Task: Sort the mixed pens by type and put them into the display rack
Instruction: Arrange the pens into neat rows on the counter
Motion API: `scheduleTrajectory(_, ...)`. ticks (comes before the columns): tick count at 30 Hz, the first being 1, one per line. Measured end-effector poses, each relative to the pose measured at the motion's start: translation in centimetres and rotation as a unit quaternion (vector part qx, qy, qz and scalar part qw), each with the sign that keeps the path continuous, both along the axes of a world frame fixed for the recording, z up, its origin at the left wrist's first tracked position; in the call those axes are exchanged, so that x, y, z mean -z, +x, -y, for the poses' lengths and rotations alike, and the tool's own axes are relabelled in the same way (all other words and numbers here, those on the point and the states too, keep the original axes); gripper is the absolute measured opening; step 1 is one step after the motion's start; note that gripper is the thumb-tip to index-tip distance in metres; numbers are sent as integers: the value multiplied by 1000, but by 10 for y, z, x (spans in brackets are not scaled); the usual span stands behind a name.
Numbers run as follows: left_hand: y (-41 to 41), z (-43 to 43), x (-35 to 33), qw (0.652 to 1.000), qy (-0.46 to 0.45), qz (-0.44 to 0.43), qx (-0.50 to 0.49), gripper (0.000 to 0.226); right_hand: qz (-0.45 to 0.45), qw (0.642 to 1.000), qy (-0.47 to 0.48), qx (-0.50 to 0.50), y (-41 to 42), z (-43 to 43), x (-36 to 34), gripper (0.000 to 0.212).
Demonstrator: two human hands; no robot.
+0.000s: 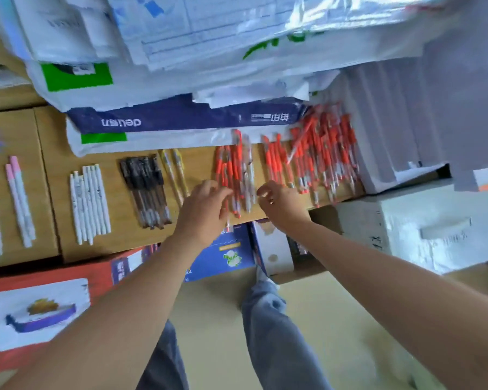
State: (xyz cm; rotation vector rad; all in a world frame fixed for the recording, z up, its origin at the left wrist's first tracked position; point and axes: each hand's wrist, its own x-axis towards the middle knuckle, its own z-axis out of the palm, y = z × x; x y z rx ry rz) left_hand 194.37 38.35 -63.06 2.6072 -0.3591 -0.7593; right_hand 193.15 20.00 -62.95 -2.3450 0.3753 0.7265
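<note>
- The paper reams (181, 116) overhung the back of the cardboard top (54, 175), so I could only reach in from the front.
- Bare cardboard lay between the white pens (89, 201) and the black pens (147, 190).
- My left hand (206, 209) and right hand (279, 201) crowded the middle red pens (234, 170); only a thin gap parted those from the red heap (321, 153).
- A white paper stack (392, 136) walled off the right side.
- Blue boxes (228, 249) stood against the front edge.

Glossy plastic on matt cardboard
Red pens (326, 153): clear, shiny plastic barrels; cardboard box (119, 243) beneath: matt brown.
</note>
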Motion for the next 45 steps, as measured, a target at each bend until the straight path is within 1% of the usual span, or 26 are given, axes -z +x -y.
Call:
scheduleTrajectory(2, 0, 16, 7, 998, 39, -12, -36, 49, 18, 999, -32, -22, 7, 14, 6, 19)
scheduleTrajectory(5, 0, 29, 14, 993, 57, -46, -92, 54, 22, 999, -31, -20, 19, 18, 16, 17)
scheduleTrajectory(8, 0, 34, 13, 992, 62, -25, -105, 54, 26, 998, -54, -32, 30, 10, 25, 27)
scheduleTrajectory(11, -1, 36, 13, 992, 55, -5, -115, 52, 3, 996, -79, -29, 37, 3, 30, 38)
scheduleTrajectory(16, -2, 34, 20, 990, 36, 8, -137, 53, -6, 992, -106, -62, 38, -2, 28, 43)
scheduleTrajectory(21, 1, 34, 20, 988, 7, -5, -155, 50, -48, 990, -116, -71, 49, -6, 27, 74)
scheduleTrajectory(23, 2, 33, 19, 987, -5, -11, -158, 51, -56, 988, -121, -79, 50, -8, 27, 78)
scheduleTrajectory(26, 5, 30, 19, 985, -23, -12, -169, 52, -43, 986, -132, -95, 49, -11, 25, 67)
scheduleTrajectory(29, 8, 28, 18, 982, -33, -19, -187, 56, -31, 983, -139, -116, 47, -13, 25, 61)
scheduleTrajectory(35, 11, 27, 16, 979, -40, -36, -194, 59, -39, 985, -140, -97, 48, -13, 25, 60)
scheduleTrajectory(39, 13, 27, 21, 976, -50, -58, -204, 59, -16, 981, -148, -123, 42, -13, 27, 42)
scheduleTrajectory(42, 15, 29, 21, 974, -48, -76, -209, 59, -8, 989, -111, -98, 40, -12, 31, 31)
scheduleTrajectory(45, 16, 35, 21, 972, -57, -92, -210, 57, 14, 997, -38, -69, 41, -1, 33, 23)
